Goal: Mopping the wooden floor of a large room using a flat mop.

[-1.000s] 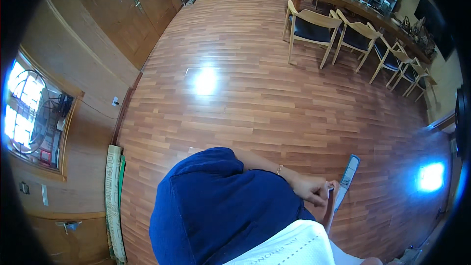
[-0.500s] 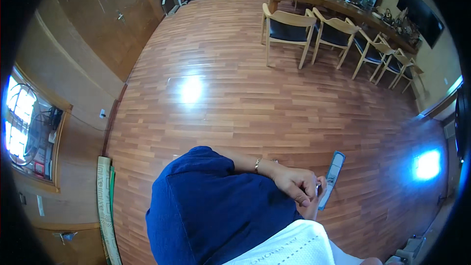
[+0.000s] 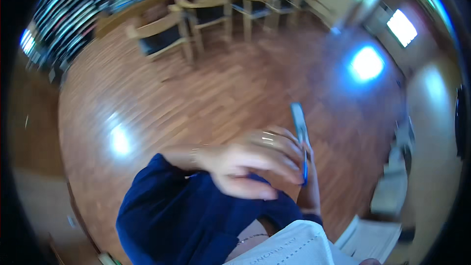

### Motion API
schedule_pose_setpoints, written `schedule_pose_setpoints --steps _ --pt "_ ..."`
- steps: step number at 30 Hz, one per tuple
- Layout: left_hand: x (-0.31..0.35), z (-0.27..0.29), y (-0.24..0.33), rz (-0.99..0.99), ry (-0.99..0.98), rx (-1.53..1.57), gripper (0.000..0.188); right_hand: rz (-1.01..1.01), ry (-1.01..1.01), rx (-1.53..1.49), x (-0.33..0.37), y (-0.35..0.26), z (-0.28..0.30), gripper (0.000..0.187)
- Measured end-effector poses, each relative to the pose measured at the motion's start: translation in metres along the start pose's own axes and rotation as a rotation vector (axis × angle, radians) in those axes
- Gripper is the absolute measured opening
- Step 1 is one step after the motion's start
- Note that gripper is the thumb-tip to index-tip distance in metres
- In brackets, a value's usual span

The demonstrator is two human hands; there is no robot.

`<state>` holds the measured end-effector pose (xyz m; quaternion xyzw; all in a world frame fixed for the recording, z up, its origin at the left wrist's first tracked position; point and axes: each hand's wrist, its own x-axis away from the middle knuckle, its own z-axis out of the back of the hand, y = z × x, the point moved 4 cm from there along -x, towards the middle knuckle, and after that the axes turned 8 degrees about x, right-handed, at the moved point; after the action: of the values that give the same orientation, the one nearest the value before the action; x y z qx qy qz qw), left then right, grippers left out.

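My right hand (image 3: 311, 169), mostly hidden behind the left one, grips a thin oblong phone (image 3: 298, 120) with a teal edge, held up nearly edge-on. My left hand (image 3: 250, 159) reaches across from the left with its fingers stretched out, the fingertips close beside the phone's lower part. Whether they touch it I cannot tell, as the hand is smeared by motion. A ring and a bracelet show on the left hand and wrist. Dark blue sleeves (image 3: 181, 216) cover my arms. A white dimpled sheet (image 3: 289, 245) with a dotted line fills the bottom middle.
Wooden armchairs with black seats (image 3: 164, 37) line a long wooden counter (image 3: 117, 22) at the back. A rack of stacked papers (image 3: 73, 17) stands at the far left. Pale furniture (image 3: 390, 181) sits along the right wall. The wood floor (image 3: 211, 93) reflects bright light.
The view has swung to the right, blurring the picture. My left hand has gone from curled to stretched-out fingers, and the phone now appears more upright and edge-on.
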<state>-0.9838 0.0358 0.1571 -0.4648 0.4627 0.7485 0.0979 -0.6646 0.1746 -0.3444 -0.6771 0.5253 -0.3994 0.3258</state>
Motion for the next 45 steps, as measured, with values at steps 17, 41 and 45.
schedule_pose_setpoints --steps 17,41,45 --pt "-0.100 0.084 -0.083 -0.173 0.177 0.546 0.009 0.538 0.618 1.151 0.179 -0.107 -0.037 0.007" --pt "-0.278 0.026 -0.347 -0.282 0.050 0.646 0.009 0.626 1.038 0.802 0.082 -0.333 0.141 0.033" --pt "-0.261 -0.013 -0.516 0.146 -0.132 0.046 0.026 0.795 1.090 0.763 0.122 -0.361 0.117 0.045"
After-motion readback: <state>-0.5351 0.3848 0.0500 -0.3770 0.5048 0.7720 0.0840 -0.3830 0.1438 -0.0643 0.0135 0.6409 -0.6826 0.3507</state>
